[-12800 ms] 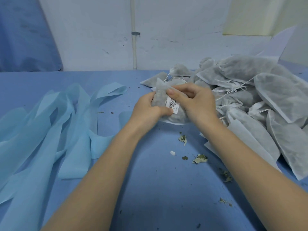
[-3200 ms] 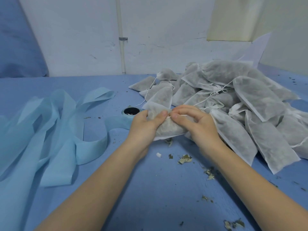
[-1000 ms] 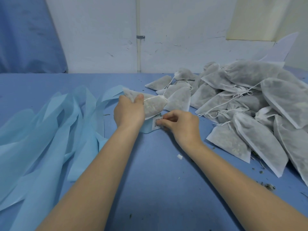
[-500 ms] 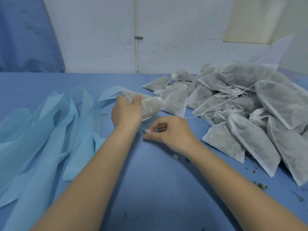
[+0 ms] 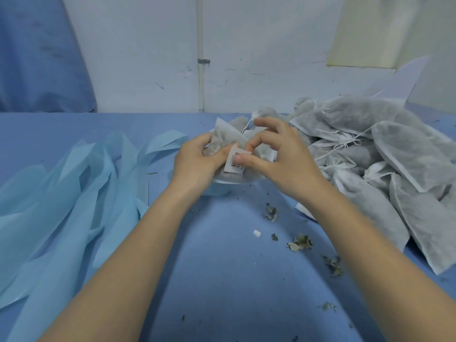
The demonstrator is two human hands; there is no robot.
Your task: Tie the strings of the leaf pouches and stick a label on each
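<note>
Both hands meet above the blue table (image 5: 222, 280). The left hand (image 5: 197, 164) grips a gray pouch (image 5: 223, 137) of leaves, fingers curled round it. The right hand (image 5: 278, 156) presses a white barcode label (image 5: 234, 160) against the pouch with its thumb, apparently pinching it against the forefinger; the other fingers are spread. A pile of pouches (image 5: 370, 154) lies just to the right, pale blue strips (image 5: 61, 193) to the left, and leaf crumbs (image 5: 299, 243) nearer the person.
</note>
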